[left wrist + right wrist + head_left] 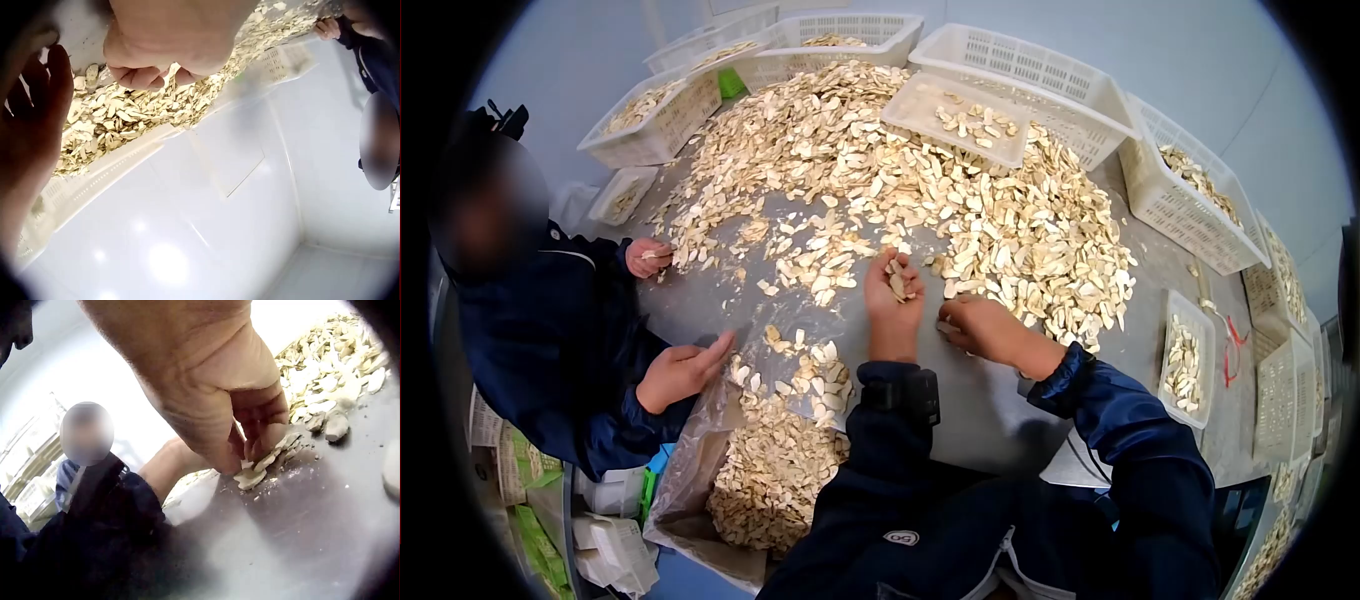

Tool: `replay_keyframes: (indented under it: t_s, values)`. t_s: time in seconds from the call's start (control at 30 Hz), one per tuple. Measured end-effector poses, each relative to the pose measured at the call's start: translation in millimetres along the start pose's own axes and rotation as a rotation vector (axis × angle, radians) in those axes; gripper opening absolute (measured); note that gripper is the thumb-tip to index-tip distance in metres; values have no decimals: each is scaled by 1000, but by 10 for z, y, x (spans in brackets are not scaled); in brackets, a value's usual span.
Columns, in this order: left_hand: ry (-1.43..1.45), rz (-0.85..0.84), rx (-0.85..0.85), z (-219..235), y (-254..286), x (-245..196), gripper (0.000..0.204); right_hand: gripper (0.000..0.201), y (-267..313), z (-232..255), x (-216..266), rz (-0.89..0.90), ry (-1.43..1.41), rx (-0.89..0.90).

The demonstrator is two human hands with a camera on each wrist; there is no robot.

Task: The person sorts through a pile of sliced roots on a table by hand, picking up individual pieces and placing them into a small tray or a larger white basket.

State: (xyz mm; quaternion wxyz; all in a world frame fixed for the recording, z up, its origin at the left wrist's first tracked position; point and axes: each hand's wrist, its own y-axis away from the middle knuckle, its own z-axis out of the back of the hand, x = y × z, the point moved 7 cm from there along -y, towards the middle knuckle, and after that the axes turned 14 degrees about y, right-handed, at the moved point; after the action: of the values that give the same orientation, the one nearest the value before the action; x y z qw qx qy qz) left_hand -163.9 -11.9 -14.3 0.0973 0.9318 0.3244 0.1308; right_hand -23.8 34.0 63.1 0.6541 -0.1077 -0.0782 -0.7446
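Two navy sleeves (1145,420), one left hand (894,305) round slices (897,283), one right hand (990,330)

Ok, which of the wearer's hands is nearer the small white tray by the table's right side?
Right. The right hand is left of the tray, with a stretch of table between; the left hand is farther left, beyond the right.

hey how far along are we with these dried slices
Partway, it seems. Probably done: the portions in the small right-hand tray and the basket behind it. In hand: a few slices in the left hand, others at the right hand's fingertips. Apparently left: the big pile. Whether the bagged heap is finished, I can't tell.
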Motion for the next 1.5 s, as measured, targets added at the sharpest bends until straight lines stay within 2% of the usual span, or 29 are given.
replay_keyframes:
  t_s: [0.07,0.17,0.27,0.37,0.47,0.57,0.6,0.7,0.83,0.93,1.03,1.13,1.23,1.27,1.3,1.37,1.4,1.5]
  values:
    - [-12,-22,-20,-13,15,1,8,21,4,13,10,1,53,17]
    - [-44,-27,-27,38,-26,-5,7,16,17,29,34,97,46,25]
    - [-30,-26,-22,20,-5,23,8,14,-47,96,-70,81,146,115]
    - [-24,-94,-100,3,-5,46,8,15,-234,465,-89,10,138,52]
    - [-41,-189,-242,-86,117,124,7,16,-326,875,84,-40,-143,-47]
    - [-17,-73,-208,-114,132,151,7,17,-319,654,-129,51,266,-193]
    - [-38,-40,-159,-110,124,145,8,17,-268,553,-187,27,368,-152]
    - [-72,37,-54,-30,50,148,9,14,-178,337,-348,69,438,-150]
    - [-50,68,-59,29,31,198,9,10,-142,417,-505,20,152,-185]
    - [-67,100,-103,52,24,303,8,13,-135,484,-580,-112,-96,-55]
    - [-152,112,-102,95,18,363,9,14,-171,557,-487,-69,-236,-47]
    - [-188,72,-112,113,5,400,11,14,-235,634,-305,-107,-517,-13]
    - [-179,58,-80,72,38,466,14,20,-316,723,-418,-177,-545,-197]
    - [-199,65,-35,27,60,476,14,21,-328,793,-477,-218,-383,-209]
    - [-220,71,12,-8,68,477,14,20,-360,817,-512,-177,-218,-252]
    - [-82,184,-25,76,10,450,14,20,-438,703,-665,-95,110,-336]
    - [-14,241,-43,103,-10,446,14,23,-504,555,-763,-37,144,-303]
    - [-24,168,-92,123,-15,340,11,20,-479,399,-731,34,299,-303]
